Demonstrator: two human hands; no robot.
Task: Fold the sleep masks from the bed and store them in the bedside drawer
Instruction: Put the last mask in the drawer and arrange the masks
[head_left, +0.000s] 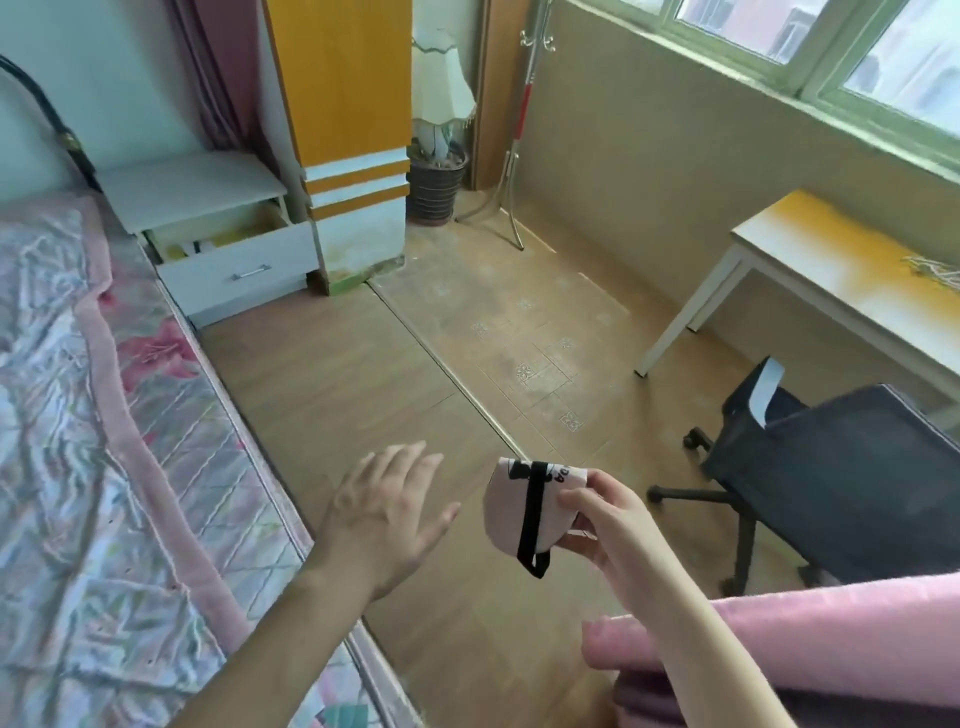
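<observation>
You hold a sleep mask (511, 512) of soft pink matt cloth, crossed by a black elastic strap (531, 519). The bed (78, 441) wears a quilted, slightly shiny floral cover with a plain pink cloth border. The drawer (236, 260) front looks like smooth white painted board with a bright metal handle (251, 272). The floor (332, 374) is smooth wood-look plank, then worn, dull patterned tile (524, 332). The chair (841, 467) back is dark matt fabric.
</observation>
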